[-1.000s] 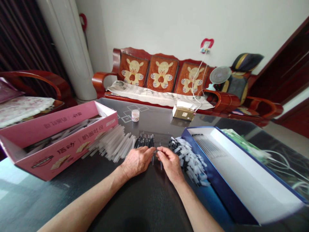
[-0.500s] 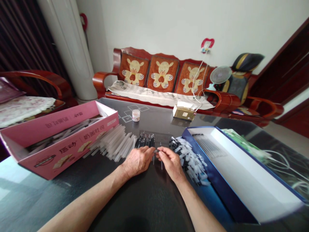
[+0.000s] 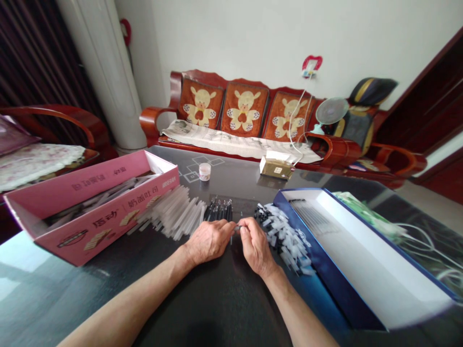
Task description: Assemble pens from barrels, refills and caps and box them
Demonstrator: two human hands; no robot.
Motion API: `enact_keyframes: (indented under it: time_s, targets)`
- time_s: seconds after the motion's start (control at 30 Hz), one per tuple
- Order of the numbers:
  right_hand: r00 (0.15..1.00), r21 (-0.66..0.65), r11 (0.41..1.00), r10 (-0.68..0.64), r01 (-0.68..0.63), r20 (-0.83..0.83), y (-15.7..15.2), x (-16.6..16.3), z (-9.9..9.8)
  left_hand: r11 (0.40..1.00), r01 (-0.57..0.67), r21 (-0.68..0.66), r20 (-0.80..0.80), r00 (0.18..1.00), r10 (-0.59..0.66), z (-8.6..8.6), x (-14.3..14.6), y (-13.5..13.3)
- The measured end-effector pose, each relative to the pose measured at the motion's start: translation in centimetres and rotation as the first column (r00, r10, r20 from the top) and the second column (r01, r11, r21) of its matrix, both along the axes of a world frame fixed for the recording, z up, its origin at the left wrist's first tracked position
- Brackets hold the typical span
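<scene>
Both hands are working close together over the dark surface (image 3: 198, 308), fingertips almost meeting! The right hand (image 3: 256, 246) is pinching a small dark piece (image 3: 237, 227), thumb and forefinger pressing together on it, right between the two hands. The left hand (image 3: 211, 241) is curling its fingers low beside it; whether they're gripping too, I can't tell. Just beyond, slim dark rods (image 3: 220, 210) are lying bunched, pale tubes (image 3: 179, 213) fanning out towards the pink box (image 3: 104, 236). Across on the right, short white-and-black pieces (image 3: 287, 240) are lying heaped beside the blue box (image 3: 325, 270).
</scene>
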State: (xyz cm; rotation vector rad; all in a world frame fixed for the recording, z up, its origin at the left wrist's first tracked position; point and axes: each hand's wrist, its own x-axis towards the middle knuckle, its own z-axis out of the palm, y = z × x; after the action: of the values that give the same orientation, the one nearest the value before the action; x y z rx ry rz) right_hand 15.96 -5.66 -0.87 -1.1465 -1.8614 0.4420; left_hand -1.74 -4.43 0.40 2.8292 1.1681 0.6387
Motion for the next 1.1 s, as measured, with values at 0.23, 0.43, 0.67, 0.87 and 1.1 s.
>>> enact_keyframes:
  time_s: [0.23,0.43,0.67,0.87,1.1]
  targets:
    - [0.996,0.078,0.997,-0.026,0.019,0.087,0.18,0.04,0.12,1.0,-0.006,0.024,-0.024,1.0,0.006,-0.02,0.2,-0.12]
    - [0.992,-0.04,0.993,-0.104,0.107,0.065,0.36,-0.33,-0.19,0.992,0.011,0.122,-0.057,0.998,-0.004,0.0,0.2,0.04]
    - [0.994,-0.076,0.991,-0.111,0.11,-0.008,0.32,0.21,-0.47,0.995,-0.022,0.098,-0.042,0.999,0.027,-0.04,-0.28,0.46]
    - [0.999,0.025,0.999,-0.024,0.023,0.031,0.15,0.15,0.03,0.996,-0.004,0.089,-0.052,0.999,0.008,-0.08,-0.21,0.35]
    - [0.995,-0.021,0.997,-0.075,0.077,0.064,0.43,0.19,-0.53,0.995,0.017,0.095,-0.057,0.998,-0.012,-0.04,-0.16,0.32]
